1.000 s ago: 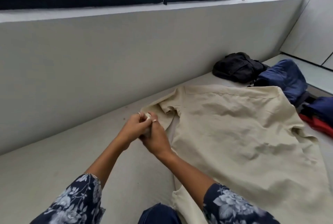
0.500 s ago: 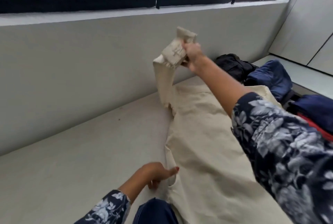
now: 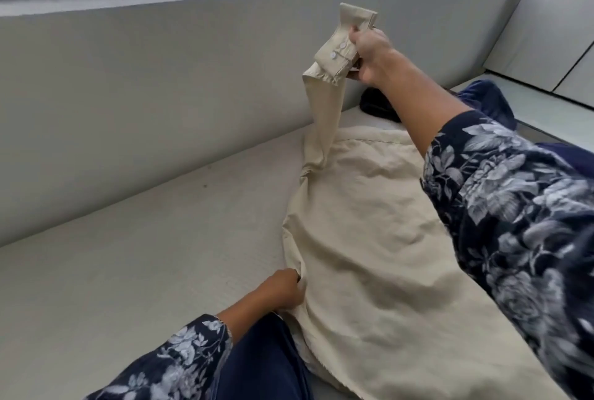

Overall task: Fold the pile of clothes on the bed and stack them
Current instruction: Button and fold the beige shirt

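A cream long-sleeved shirt (image 3: pixel 360 239) lies spread across the bed (image 3: pixel 144 239), back side up. My right hand (image 3: pixel 369 57) is raised above it and grips the buttoned cuff (image 3: pixel 337 52), so the sleeve (image 3: pixel 321 123) hangs stretched up from the shoulder. My left hand (image 3: pixel 283 290) pinches the shirt's left side edge low down, close to my knee. My right forearm and patterned sleeve hide part of the shirt's right half.
A grey wall (image 3: pixel 160 94) runs along the bed's far side under a barred window. Beyond the shirt lie a black garment (image 3: pixel 376 104) and dark blue clothes (image 3: pixel 488 100). My knee in dark blue trousers (image 3: pixel 263 361) is at the bottom edge.
One second ago both hands met at the cuff on the bed. Since then my right hand has lifted the cuff high and my left hand has dropped to the shirt's side edge.
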Motion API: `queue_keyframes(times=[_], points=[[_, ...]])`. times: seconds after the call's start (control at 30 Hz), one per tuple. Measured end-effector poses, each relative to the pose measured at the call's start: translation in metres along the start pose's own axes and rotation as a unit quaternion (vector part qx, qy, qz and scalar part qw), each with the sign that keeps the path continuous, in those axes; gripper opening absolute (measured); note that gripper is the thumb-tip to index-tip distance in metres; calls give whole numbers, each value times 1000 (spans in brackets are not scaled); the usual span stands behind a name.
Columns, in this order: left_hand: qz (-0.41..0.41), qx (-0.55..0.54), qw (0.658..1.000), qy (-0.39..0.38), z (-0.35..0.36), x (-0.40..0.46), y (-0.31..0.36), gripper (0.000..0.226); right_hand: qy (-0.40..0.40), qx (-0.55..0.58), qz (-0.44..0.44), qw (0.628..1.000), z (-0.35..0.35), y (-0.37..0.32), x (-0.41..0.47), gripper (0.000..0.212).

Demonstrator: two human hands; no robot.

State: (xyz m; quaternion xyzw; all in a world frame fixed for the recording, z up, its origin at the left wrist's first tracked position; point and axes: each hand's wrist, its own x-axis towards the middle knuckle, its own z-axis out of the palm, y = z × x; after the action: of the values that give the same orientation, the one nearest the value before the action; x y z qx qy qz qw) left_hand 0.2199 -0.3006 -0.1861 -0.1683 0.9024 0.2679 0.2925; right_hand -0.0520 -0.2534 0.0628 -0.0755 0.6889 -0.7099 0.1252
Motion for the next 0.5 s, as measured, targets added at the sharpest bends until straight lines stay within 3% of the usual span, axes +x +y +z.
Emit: queue_keyframes(times=[0.13,0.27,0.43,0.5], points=[[18,-57,998,37,-6,-11,4,16,-7,-1,-8,1000,-12,-4,4,15],[99,-71,986,113,-7,-38,31,6,-5,-2,-21,1000,-34,-13,11,15],[168,33,976,134,13,-67,99,42,31,13,-43,998,-81,-22,23,16],[182,63,975,109,28,-64,126,49,58,29,-44,997,-110,-24,26,16]])
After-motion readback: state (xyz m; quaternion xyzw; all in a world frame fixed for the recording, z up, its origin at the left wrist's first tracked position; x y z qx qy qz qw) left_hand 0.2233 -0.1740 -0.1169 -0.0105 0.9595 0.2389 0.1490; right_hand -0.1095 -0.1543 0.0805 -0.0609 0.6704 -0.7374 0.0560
